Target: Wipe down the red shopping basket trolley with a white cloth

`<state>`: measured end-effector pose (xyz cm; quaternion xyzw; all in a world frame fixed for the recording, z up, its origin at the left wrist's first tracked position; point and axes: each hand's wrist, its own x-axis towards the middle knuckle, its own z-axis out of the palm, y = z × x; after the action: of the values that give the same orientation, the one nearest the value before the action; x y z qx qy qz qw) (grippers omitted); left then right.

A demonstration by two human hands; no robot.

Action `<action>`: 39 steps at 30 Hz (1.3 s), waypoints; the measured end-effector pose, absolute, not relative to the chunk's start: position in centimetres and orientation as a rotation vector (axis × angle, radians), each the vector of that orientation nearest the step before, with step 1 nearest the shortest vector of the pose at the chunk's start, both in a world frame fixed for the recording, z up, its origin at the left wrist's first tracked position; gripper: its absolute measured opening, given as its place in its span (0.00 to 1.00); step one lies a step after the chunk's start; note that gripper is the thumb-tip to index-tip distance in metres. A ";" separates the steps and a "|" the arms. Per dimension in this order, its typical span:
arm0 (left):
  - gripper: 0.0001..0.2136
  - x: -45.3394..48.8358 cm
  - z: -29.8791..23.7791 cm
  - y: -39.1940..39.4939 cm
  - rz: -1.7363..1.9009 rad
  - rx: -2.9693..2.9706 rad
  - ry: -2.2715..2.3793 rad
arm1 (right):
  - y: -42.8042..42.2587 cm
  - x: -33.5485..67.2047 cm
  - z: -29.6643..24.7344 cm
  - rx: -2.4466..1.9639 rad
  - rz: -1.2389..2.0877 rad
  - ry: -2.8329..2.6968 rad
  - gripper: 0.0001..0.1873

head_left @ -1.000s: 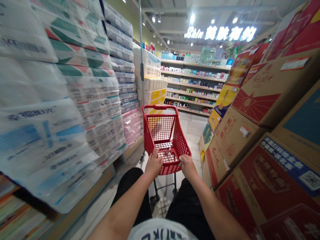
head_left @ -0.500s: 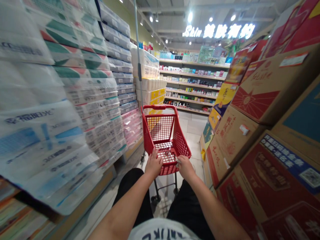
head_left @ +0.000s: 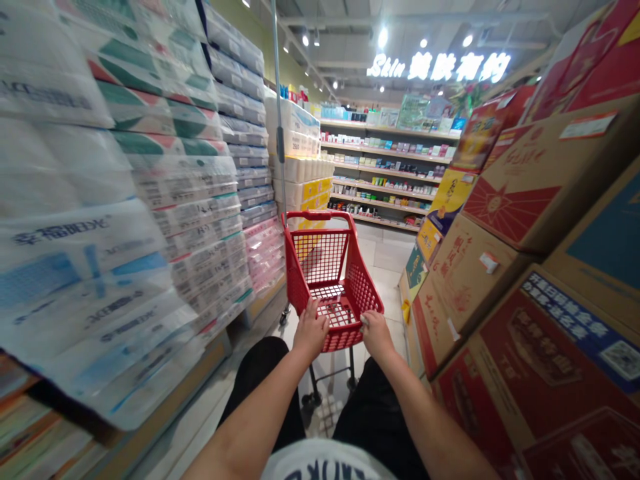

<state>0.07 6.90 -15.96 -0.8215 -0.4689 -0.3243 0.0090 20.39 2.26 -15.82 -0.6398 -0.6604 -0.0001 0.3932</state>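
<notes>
A red plastic shopping cart [head_left: 366, 283] with a grid-like basket and dark metal legs stands in front of me, tilted toward my knees. At the left of its near rim, my left hand [head_left: 311, 331] grips the edge, fingers laid forward over it. My right hand [head_left: 376, 332] is closed round the near right corner of the same rim. Part of the rim is hidden under both hands. Through the basket's mesh floor, pale floor tiles show.
Wrapped tissue packs [head_left: 195, 193] are piled high along the left on a low wooden platform. Cardboard boxes [head_left: 520, 180] form a stack on the right. Straight ahead, beyond the aisle floor [head_left: 385, 257], are shelves [head_left: 385, 157] of small products. A thin metal pole [head_left: 280, 133] rises left of the cart.
My right hand has slid slightly to the right along the rim. My left hand and the cart have shifted only a little, with the view tilting slightly.
</notes>
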 end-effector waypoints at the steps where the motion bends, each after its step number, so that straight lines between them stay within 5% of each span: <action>1: 0.14 0.1 -16.0 6.9 -1.013 -2.565 -1.461 | 2.2 19.7 -15.9 -1.602 0.009 -1.710 0.16; 11: 0.14 -0.6 -15.4 6.5 -0.924 -2.577 -1.471 | 1.4 18.0 -16.8 -1.381 -0.001 -1.819 0.22; 29: 0.15 0.8 -15.2 6.4 -1.023 -2.642 -1.211 | 1.1 19.5 -18.9 -1.441 -0.096 -1.271 0.15; 39: 0.16 1.1 -14.9 6.2 -1.006 -2.695 -1.181 | 2.4 20.8 -21.3 -1.740 0.322 -0.602 0.26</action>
<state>1.08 6.18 -14.90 -0.8666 -0.3798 -0.3233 0.0158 20.75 2.44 -21.28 -0.7488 -0.2590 0.1385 0.5941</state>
